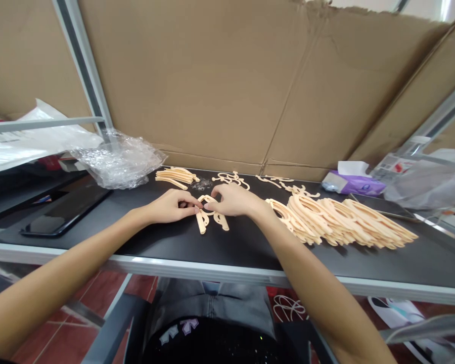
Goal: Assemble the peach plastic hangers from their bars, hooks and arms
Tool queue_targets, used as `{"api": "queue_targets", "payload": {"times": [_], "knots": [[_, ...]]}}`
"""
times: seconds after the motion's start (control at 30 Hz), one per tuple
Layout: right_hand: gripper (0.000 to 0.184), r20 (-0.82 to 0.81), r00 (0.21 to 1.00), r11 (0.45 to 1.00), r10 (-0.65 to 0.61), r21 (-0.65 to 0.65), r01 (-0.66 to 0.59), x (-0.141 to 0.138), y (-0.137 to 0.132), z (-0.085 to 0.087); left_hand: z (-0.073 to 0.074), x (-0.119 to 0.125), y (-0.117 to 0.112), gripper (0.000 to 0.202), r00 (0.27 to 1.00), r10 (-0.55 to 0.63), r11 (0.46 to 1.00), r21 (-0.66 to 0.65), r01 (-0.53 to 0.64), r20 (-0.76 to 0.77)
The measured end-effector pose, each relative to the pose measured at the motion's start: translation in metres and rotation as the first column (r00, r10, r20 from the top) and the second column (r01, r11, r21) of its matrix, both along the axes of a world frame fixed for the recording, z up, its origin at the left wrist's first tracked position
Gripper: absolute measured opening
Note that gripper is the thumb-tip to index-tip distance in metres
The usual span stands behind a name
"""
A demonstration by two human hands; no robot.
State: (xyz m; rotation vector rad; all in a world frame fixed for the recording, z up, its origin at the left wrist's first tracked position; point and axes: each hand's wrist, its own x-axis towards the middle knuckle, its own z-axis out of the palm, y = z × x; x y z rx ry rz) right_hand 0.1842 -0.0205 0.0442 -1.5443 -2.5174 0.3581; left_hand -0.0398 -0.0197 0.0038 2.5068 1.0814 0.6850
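A beige plastic folding clothes hanger (pixel 201 222) lies on the black tabletop between my hands, its two arms pointing towards me. My left hand (pixel 171 206) pinches the hanger's upper left side between thumb and forefinger. From the other side, my right hand (pixel 231 200) grips its upper right part, fingers curled over the top. The fingers hide the joint in the middle. Beyond my left hand lies a small pile of straight beige hanger arms (pixel 176 176). Thin curved beige pieces, which look like hanger hooks (pixel 231 179), are scattered behind my right hand.
Overlapping stacks of similar beige hangers (pixel 333 220) spread across the right side. Behind them sit a purple tissue pack (pixel 354 183) and a dark tablet-like slab. A black phone-like device (pixel 66 210) and crumpled clear plastic (pixel 123 159) lie left. Cardboard (pixel 197 81) walls the back.
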Motion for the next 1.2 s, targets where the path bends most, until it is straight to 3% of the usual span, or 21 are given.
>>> {"api": "queue_targets", "payload": {"times": [0.1,0.17,0.33,0.73,1.03,1.2], "knots": [[0.055,0.126,0.991,0.989,-0.046,0.146,0.028,-0.002,-0.028,-0.001,-0.001,0.003,-0.002,0.029,1.000,-0.030,0.999,0.033,0.030,0.004],[0.063,0.177,0.982,0.983,-0.071,0.177,0.039,-0.002,-0.050,-0.004,0.000,0.007,-0.006,0.028,0.998,-0.069,0.997,0.044,0.069,0.002],[0.055,0.162,0.980,0.973,-0.111,0.218,0.074,0.005,-0.084,-0.012,0.002,0.015,-0.013,0.028,0.989,-0.148,0.986,0.079,0.150,-0.025],[0.048,0.098,0.992,0.984,-0.075,0.170,0.057,0.039,-0.091,-0.004,0.004,0.015,-0.015,0.033,0.999,-0.018,0.993,0.114,0.013,0.047],[0.046,0.150,0.982,0.955,-0.112,0.288,0.065,0.039,-0.100,-0.004,0.001,0.013,-0.012,0.034,0.999,0.019,0.994,0.111,-0.024,0.042],[0.050,0.066,0.983,0.923,-0.170,0.360,0.135,0.067,-0.104,0.005,0.000,0.013,-0.011,0.034,0.999,0.010,0.993,0.118,-0.015,0.038]]}}
